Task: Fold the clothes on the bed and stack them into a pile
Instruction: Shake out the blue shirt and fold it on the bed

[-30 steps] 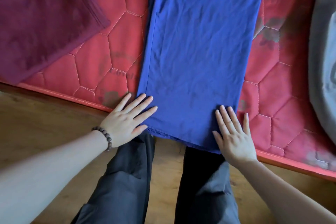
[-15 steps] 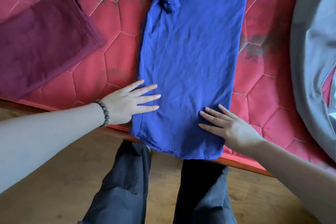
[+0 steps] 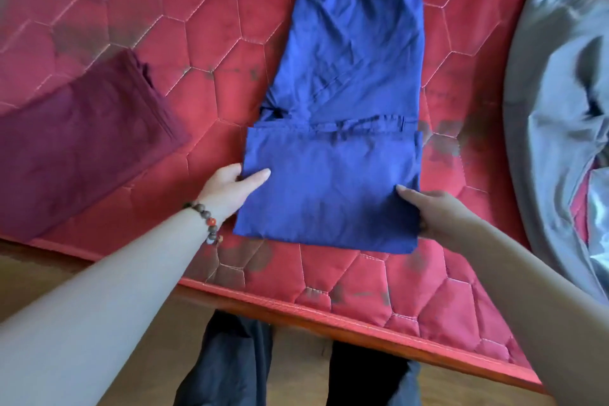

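Note:
A blue shirt lies lengthwise on the red quilted mattress, its lower part doubled up over the middle. My left hand grips the folded flap's left edge, thumb on top and fingers underneath. My right hand grips the flap's right edge the same way. A folded maroon garment lies flat at the left of the mattress.
A heap of grey clothes fills the right side of the bed. The mattress's front edge runs diagonally below the shirt. My dark trouser legs stand on the wooden floor beside the bed.
Both hands went from lying flat on the shirt's hem to gripping its sides. The lower part has been lifted and folded up over the middle. The view shifted further over the bed.

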{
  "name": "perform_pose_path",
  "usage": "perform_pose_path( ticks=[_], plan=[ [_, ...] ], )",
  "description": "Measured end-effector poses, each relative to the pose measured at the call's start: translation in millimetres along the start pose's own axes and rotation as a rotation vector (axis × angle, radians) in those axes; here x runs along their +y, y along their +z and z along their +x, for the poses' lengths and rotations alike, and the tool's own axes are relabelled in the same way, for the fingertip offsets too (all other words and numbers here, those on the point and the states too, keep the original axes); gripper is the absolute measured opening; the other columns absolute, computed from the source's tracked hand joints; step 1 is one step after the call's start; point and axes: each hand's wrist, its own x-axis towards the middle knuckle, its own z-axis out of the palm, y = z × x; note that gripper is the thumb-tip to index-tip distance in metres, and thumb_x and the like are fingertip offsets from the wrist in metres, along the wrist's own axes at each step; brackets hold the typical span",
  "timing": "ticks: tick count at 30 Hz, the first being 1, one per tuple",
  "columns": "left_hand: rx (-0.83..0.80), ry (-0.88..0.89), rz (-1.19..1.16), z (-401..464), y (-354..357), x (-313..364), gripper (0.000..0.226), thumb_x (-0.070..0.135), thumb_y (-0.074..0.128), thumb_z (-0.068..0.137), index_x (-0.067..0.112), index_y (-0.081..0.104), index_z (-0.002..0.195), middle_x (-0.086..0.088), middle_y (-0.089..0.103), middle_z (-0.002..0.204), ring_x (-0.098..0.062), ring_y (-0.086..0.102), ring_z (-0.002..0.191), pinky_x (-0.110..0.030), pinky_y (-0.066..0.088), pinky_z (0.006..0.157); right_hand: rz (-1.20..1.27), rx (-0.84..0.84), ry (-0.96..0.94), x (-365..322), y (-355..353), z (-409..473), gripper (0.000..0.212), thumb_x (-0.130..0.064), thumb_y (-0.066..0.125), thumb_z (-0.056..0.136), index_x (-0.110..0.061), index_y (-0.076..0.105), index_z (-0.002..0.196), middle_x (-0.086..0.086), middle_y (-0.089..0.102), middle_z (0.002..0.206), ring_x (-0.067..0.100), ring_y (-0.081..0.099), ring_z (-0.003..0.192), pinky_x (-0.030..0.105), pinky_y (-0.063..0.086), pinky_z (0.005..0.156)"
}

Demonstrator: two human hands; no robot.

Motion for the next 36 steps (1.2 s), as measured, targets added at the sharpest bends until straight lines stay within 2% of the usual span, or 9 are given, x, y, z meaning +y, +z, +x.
perform_pose_path(
  ticks=[3,6,12,17,24,28,30,33,36],
  plan=[
    [0.191,0.142,0.161,6,10,4,0.019,0.030,0.071,0.085,0.012,0.067,0.085,0.003,0.070,0.078,-0.008,0.062,0.070,-0.023,0.046,0.063,0.033,0.117,-0.150,-5,6,12,0.033,-0.038,0.070,0.085,-0.007,0.071,0.096,0.003,0.075,0.081,0.017,0.066,0.070,0.036,0.055,0.067],
    [0.284,0.185,0.142,10,16,15,0.022,0.023,0.066,0.089,0.006,0.061,0.076,-0.001,0.058,0.066,-0.011,0.049,0.057,-0.018,0.038,0.050,0.028,0.218,-0.281,-14,16,17,0.014,-0.032,0.068,0.087,-0.018,0.070,0.088,0.002,0.075,0.088,0.021,0.069,0.081,0.036,0.054,0.074],
    [0.397,0.346,0.188,-11,20,20,0.037,0.018,0.060,0.094,-0.005,0.043,0.070,-0.019,0.039,0.060,-0.018,0.030,0.057,-0.034,0.027,0.053,-0.117,0.440,-0.491,-2,31,-3,0.013,-0.018,0.057,0.094,-0.020,0.058,0.081,-0.005,0.066,0.077,0.018,0.059,0.075,0.025,0.047,0.069],
    [0.465,0.519,0.197,-21,13,49,0.038,0.016,0.059,0.094,-0.001,0.038,0.067,-0.018,0.038,0.058,-0.020,0.028,0.055,-0.024,0.027,0.053,-0.085,0.571,-0.688,-25,22,-29,0.011,-0.015,0.054,0.095,-0.023,0.059,0.090,-0.014,0.063,0.078,-0.003,0.054,0.070,0.005,0.037,0.064],
    [0.530,0.698,0.099,47,-1,154,0.039,0.018,0.059,0.094,0.019,0.036,0.063,0.006,0.036,0.056,-0.006,0.033,0.051,-0.016,0.029,0.051,-0.119,0.636,-0.938,-140,-13,1,0.010,-0.020,0.055,0.096,-0.015,0.054,0.087,-0.007,0.055,0.073,-0.002,0.047,0.064,0.013,0.035,0.062],
    [0.280,0.254,0.146,113,-9,158,0.027,0.038,0.056,0.096,0.014,0.052,0.083,-0.002,0.051,0.068,-0.016,0.049,0.062,-0.023,0.038,0.064,-0.261,0.490,-0.504,-163,-27,62,0.035,-0.043,0.056,0.094,-0.008,0.058,0.096,0.004,0.057,0.085,0.021,0.053,0.078,0.029,0.037,0.070],
    [0.109,0.014,-0.116,129,-13,144,0.033,0.039,0.055,0.097,0.007,0.057,0.087,-0.011,0.059,0.072,-0.025,0.055,0.063,-0.028,0.045,0.066,-0.199,0.354,-0.331,-151,-30,81,0.049,-0.051,0.054,0.093,-0.003,0.060,0.090,0.006,0.050,0.074,0.021,0.048,0.067,0.033,0.040,0.065],
    [0.029,-0.102,-0.333,130,-24,125,0.040,0.040,0.051,0.098,0.004,0.061,0.087,-0.009,0.067,0.064,-0.019,0.064,0.050,-0.023,0.053,0.048,0.039,0.279,-0.286,-130,-34,90,0.061,-0.054,0.056,0.090,0.007,0.058,0.097,0.007,0.040,0.068,0.022,0.040,0.060,0.038,0.036,0.060],
    [-0.057,-0.198,-0.381,121,-33,107,0.055,0.053,0.037,0.099,0.004,0.060,0.091,-0.008,0.071,0.065,-0.018,0.068,0.055,-0.027,0.056,0.051,0.244,0.179,-0.223,-111,-34,83,0.065,-0.061,0.061,0.084,0.003,0.058,0.097,0.006,0.047,0.088,0.027,0.043,0.074,0.041,0.037,0.068]
  ],
)
